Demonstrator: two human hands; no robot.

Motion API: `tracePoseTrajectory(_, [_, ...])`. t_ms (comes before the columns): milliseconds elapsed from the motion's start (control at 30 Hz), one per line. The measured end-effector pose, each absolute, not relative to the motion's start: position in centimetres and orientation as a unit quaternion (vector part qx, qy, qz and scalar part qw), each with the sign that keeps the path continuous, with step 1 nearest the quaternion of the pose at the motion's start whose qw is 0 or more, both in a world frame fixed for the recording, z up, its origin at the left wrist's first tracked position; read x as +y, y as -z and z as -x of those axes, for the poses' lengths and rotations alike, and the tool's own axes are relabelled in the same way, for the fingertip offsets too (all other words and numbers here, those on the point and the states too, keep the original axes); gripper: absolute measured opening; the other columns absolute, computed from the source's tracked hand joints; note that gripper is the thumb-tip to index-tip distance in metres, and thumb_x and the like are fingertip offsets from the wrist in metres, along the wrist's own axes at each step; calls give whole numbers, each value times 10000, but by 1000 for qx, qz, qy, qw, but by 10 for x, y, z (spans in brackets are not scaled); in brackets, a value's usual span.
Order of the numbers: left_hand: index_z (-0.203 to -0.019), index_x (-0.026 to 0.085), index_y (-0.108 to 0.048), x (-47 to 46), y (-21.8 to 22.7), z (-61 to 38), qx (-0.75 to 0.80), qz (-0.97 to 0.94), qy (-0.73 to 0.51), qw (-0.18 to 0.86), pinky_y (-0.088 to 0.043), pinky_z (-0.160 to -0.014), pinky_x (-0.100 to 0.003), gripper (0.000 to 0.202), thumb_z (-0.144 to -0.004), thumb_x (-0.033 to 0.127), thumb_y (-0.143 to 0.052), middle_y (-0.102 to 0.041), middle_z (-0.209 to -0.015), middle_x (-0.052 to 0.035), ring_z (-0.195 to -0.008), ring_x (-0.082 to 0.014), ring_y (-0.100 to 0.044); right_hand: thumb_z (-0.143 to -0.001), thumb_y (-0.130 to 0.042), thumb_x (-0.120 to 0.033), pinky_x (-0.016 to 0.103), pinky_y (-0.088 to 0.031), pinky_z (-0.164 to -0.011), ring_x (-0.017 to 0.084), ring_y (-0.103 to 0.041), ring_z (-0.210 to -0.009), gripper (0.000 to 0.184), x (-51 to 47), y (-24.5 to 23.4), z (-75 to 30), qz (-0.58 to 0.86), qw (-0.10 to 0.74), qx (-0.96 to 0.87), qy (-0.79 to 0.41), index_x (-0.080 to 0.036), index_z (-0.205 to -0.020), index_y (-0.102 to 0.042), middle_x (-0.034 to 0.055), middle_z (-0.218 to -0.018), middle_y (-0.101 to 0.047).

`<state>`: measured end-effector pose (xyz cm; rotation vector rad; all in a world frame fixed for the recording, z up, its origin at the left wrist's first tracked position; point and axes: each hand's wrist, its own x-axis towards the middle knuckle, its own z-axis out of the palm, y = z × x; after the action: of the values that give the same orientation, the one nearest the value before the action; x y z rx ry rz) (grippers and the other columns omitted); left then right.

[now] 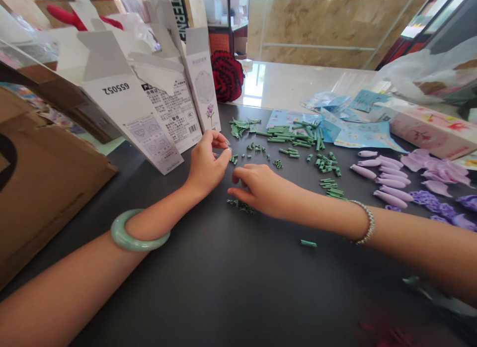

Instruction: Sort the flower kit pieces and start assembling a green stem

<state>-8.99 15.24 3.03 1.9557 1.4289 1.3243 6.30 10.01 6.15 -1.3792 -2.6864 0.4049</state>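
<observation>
Left hand (206, 164): grip pinched, whether on anything unclear | right hand (257, 184): grip released, just beside small green plastic stem pieces (241, 206) | dark tabletop (208, 292): pieces lay grouped by colour, apparently for easy picking

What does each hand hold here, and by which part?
The left hand may pinch something tiny at its fingertips; what, and which part, cannot be told. The right hand appears empty, beside small green pieces.

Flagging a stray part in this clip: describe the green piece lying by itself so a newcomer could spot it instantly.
On the dark tabletop, find the right hand with its beaded bracelet. Just below that hand, nearer the camera, lies one small green tube, alone, while the other green pieces sit in clusters farther up the table.
</observation>
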Motion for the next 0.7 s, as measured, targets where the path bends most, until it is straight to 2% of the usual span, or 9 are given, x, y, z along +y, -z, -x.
tracePoseTrajectory(100, [-872, 222, -506, 152, -31, 91, 509, -693, -474, 187, -486, -703, -304, 173, -772, 101, -579, -672, -890, -16, -876, -189, -648, -1002, -543, -210, 288, -393, -707, 191, -587, -814, 160, 114, -61, -66, 471, 68, -874, -104, -105, -978, -662, 100, -915, -650])
tracePoseTrajectory(200, [-866, 218, -502, 152, -31, 90, 510, -691, -475, 193, -487, -703, -306, 177, -774, 87, -577, -674, -893, -25, -880, -191, -652, -1008, -498, -188, 291, -396, -713, 187, -571, -819, 191, 125, -58, -68, 481, 77, -870, -76, -91, -1009, -662, 127, -1003, -625])
tracePoseTrajectory(400, [-866, 219, -498, 151, -32, 90, 509, -687, -482, 191, -499, -731, -307, 187, -777, 73, -574, -664, -896, -18, -887, -187, -649, -986, -519, -156, 294, -403, -722, 185, -578, -820, 167, 126, -57, -62, 460, 43, -882, -90, -82, -970, -668, 119, -1000, -641])
tracePoseTrajectory(600, [-850, 215, -504, 152, -32, 90, 500, -683, -499, 186, -504, -711, -305, 179, -762, 74, -572, -660, -878, -26, -871, -189, -644, -986, -566, -190, 294, -430, -733, 183, -590, -814, 147, 110, -56, -61, 387, 39, -912, -128, -81, -989, -665, 111, -989, -629])
tracePoseTrajectory(700, [-843, 213, -506, 153, -30, 90, 493, -682, -507, 187, -509, -701, -303, 165, -753, 90, -570, -660, -864, -23, -852, -188, -645, -1005, -562, -263, 307, -452, -728, 190, -582, -789, 201, 107, -50, -67, 319, 39, -938, -133, -92, -981, -665, 110, -967, -612])
